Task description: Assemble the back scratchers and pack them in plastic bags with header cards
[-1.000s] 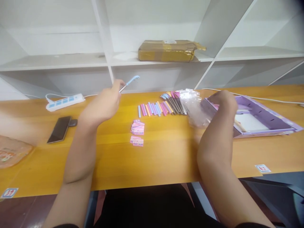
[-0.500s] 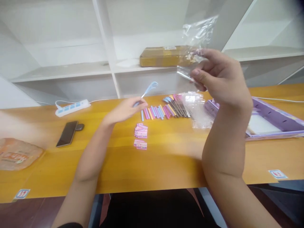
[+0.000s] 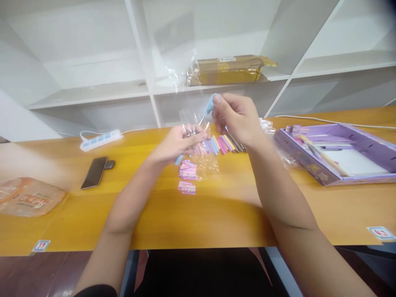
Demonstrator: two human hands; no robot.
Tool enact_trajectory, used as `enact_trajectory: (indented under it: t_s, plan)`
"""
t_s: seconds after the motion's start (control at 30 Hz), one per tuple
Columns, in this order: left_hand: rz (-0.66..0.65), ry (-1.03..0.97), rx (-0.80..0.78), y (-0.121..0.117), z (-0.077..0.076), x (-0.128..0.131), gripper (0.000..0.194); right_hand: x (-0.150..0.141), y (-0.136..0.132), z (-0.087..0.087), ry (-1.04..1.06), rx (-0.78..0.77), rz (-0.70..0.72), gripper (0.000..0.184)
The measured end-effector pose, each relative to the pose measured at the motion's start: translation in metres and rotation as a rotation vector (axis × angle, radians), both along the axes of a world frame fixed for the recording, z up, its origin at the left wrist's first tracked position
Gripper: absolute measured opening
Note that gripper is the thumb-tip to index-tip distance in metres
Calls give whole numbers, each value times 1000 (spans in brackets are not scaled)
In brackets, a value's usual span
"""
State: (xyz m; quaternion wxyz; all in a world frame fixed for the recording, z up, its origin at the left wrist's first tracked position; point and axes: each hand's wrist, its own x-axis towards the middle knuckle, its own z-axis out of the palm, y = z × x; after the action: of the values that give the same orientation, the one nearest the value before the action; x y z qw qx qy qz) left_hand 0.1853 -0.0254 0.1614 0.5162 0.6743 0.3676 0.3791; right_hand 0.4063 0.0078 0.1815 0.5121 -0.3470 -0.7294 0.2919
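Note:
My left hand (image 3: 181, 144) is closed around a blue back scratcher (image 3: 202, 120), whose blue handle end sticks out below the palm. A thin clear plastic bag (image 3: 208, 165) hangs at the same fingers, partly over the things behind it. My right hand (image 3: 236, 117) pinches the scratcher's blue claw head, and the metal shaft runs between both hands. Behind the bag lies a row of coloured tubes (image 3: 227, 142), pink, purple, blue and yellow. Dark metal rods (image 3: 236, 145) lie beside them, partly hidden by my right wrist. Pink printed cards (image 3: 188, 171) form two small piles nearer me.
At right stands a purple open box (image 3: 328, 179) holding papers and a pen. More clear bags (image 3: 267, 123) lie beside it. A taped carton (image 3: 224, 71) sits on the shelf. Leftward are a power strip (image 3: 102, 140), a phone (image 3: 94, 172) and an orange package (image 3: 31, 196).
My right hand came down and left from above the box and now grips the scratcher's head. The clear bag it held is now at my left hand.

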Motion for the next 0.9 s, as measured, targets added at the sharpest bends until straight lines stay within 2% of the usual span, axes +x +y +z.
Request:
enact_trajectory:
  t_s: [0.13,0.23,0.3,0.43,0.57,0.63,0.73,0.9]
  plan:
    - [44,34,57,1,-3,-1,41,-1,0,1,-191,-84,33,73]
    - [21,-58,40,3,-6,1,44,-9,-2,-1,-171,-102,90,62]
    - [-15,-121,20,4,-8,2,45,-17,-1,-6,-95,-112,147,60]
    - [-19,-137,59,7,-10,4,50,-30,11,-19,112,-151,245,67]
    - [60,-177,174,12,-8,-1,54,-27,30,-25,405,-40,186,66]
    - [158,-268,221,15,-4,-6,53,-18,34,-21,506,9,133,61]
    - [252,-408,248,17,2,-16,50,-1,25,-6,507,39,127,49]
    - [377,-575,333,13,13,-28,38,23,-19,19,224,101,217,43]
